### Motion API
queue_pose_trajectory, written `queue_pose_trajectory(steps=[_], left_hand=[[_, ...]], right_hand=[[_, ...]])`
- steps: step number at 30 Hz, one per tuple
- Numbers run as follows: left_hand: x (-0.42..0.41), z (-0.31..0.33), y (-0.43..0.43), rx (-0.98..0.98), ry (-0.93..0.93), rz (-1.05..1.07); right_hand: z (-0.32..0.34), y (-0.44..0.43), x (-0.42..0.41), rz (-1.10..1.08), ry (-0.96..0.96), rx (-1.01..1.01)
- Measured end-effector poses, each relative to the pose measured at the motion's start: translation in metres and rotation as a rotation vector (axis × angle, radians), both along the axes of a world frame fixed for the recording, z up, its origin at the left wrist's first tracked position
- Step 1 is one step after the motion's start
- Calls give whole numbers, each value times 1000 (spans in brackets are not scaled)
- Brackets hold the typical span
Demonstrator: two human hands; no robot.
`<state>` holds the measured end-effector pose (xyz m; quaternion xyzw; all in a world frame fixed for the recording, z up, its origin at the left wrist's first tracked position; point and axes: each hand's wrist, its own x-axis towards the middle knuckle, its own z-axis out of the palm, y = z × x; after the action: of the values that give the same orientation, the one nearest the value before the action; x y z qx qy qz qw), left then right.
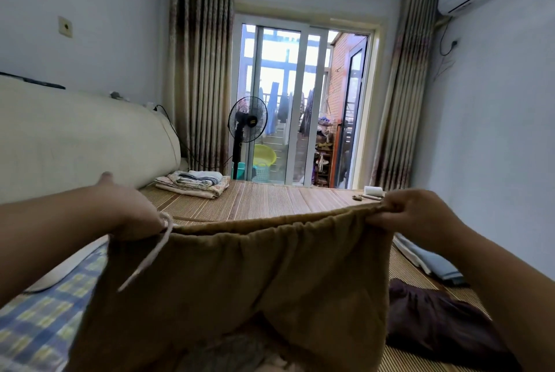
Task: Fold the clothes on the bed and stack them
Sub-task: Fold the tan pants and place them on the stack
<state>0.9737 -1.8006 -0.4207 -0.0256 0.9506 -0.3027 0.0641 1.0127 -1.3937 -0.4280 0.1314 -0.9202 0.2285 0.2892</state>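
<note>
So the biggest thing here is the bed with the striped woven straw mat, running from mid-frame down to the bottom edge. Hanging over it and filling the lower middle of the frame is a pair of mustard-brown soft cotton bottoms with a gathered elastic waist. They're held up in the air by the waistband, stretched wide, I'd guess so the legs drop straight and the fabric evens out before it gets laid down to fold.

At lower right a crumpled dark maroon garment lies on the mat, looks like it's still waiting its turn. The small stack of folded pale and patterned cloths sits at centre left, far side of the mat, well apart from all this, probably where finished stuff goes.

The left hand grips the waistband's left end, thumb sticking up. The right hand pinches the right end, fingers curled round the bunched hem.

Smallest bit: a white drawstring cord dangles loose just below the left hand and could get caught in the fold.
</note>
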Motion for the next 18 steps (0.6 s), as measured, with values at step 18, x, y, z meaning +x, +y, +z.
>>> queue_pose_trajectory(steps=[18], left_hand=[[-25, 40, -20, 394, 615, -751]], right_hand=[[72, 40, 5, 111, 32, -701]])
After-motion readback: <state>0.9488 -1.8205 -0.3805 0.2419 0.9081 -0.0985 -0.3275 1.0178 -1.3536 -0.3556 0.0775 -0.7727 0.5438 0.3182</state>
